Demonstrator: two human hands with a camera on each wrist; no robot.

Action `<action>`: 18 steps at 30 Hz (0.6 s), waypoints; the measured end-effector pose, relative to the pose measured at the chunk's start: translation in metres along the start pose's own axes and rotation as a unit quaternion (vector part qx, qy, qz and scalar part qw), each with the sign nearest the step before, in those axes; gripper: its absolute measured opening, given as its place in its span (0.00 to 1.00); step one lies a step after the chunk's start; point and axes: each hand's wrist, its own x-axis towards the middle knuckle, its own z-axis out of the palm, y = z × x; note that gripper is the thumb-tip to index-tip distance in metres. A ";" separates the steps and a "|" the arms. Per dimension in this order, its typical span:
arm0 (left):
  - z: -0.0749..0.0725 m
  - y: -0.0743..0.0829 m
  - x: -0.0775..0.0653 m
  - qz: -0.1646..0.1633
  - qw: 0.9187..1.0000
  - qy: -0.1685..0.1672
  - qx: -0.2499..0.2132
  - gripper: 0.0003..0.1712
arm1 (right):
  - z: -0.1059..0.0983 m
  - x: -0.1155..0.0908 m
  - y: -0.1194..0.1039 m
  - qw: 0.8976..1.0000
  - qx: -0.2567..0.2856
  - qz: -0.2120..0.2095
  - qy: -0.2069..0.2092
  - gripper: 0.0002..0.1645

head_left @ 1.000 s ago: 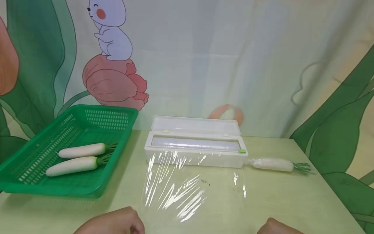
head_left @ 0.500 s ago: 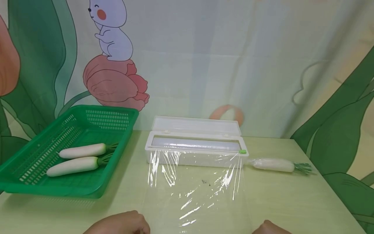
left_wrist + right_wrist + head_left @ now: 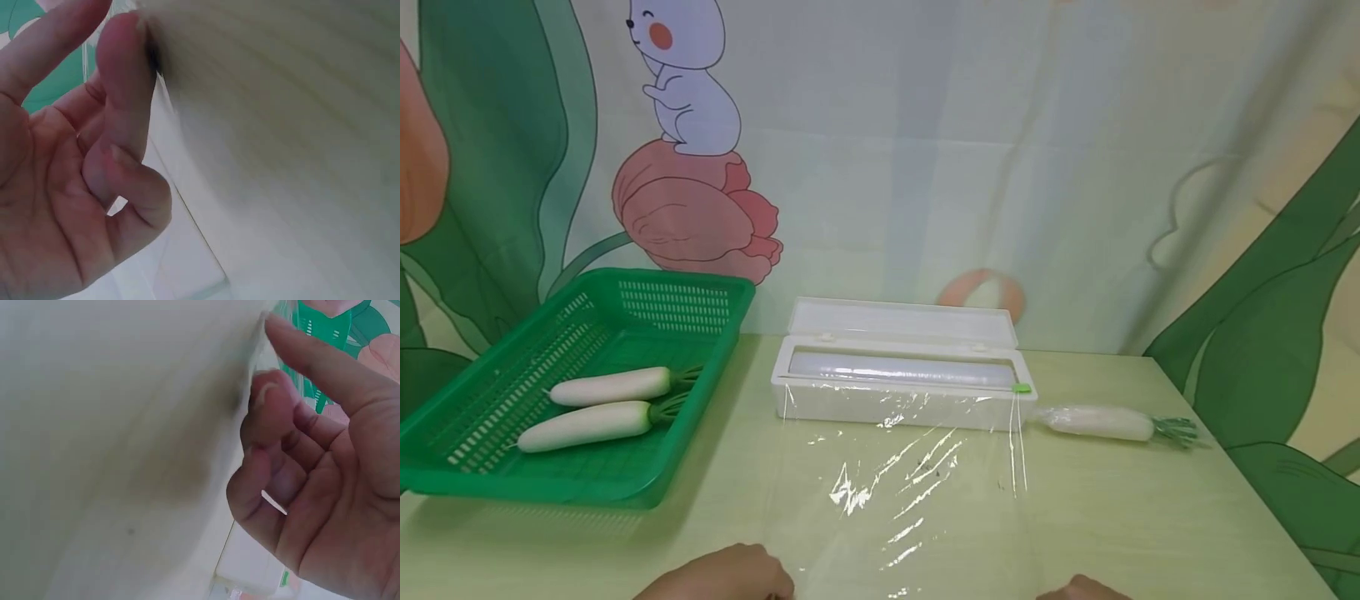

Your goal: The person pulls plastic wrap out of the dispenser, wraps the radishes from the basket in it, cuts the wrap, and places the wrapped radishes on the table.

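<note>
A sheet of clear plastic wrap [image 3: 902, 500] runs from the white wrap dispenser [image 3: 898, 404] toward me over the table. Near its left edge, low in the head view, is my left hand [image 3: 722, 575]. In the left wrist view the index fingertip meets the tabletop, the thumb stands apart and the other fingers curl loosely. At the sheet's right edge my right hand [image 3: 1084, 590] is mostly cut off by the frame. The right wrist view has its thumb stretched out to the table surface, with a gap to the bent fingers [image 3: 272, 415]. The sheet's front edge is hidden.
A green basket [image 3: 647, 492] with two white radishes [image 3: 587, 425] stands on the left. Right of the dispenser lies a wrapped radish [image 3: 1101, 422]. The dispenser's lid [image 3: 902, 321] is raised, and a green slider [image 3: 1021, 388] sits at its right end. A printed curtain hangs behind.
Both hands have shifted slightly inward, the left to the right and the right to the left. The wrap's glare streaks have changed, and the sheet looks flatter.
</note>
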 end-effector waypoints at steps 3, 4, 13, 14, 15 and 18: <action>-0.003 -0.001 -0.004 -0.012 1.000 0.014 -0.024 0.07 | 0.000 -0.004 0.001 0.997 0.060 0.049 0.025 0.03; -0.005 -0.001 -0.006 -0.016 0.999 0.022 -0.033 0.09 | 0.000 -0.005 0.001 0.994 0.082 0.060 0.037 0.02; -0.016 -0.007 -0.016 -0.051 0.996 0.046 -0.060 0.12 | -0.007 -0.012 0.007 0.975 0.179 0.130 0.029 0.10; -0.015 -0.008 -0.015 -0.052 0.996 0.042 -0.054 0.13 | -0.007 -0.012 0.008 0.972 0.183 0.144 0.022 0.10; -0.014 -0.008 -0.015 -0.050 0.997 0.039 -0.044 0.14 | -0.007 -0.012 0.008 0.969 0.190 0.159 0.015 0.11; -0.011 -0.010 -0.013 -0.038 0.999 0.036 -0.015 0.15 | -0.006 -0.011 0.009 0.968 0.182 0.174 0.008 0.12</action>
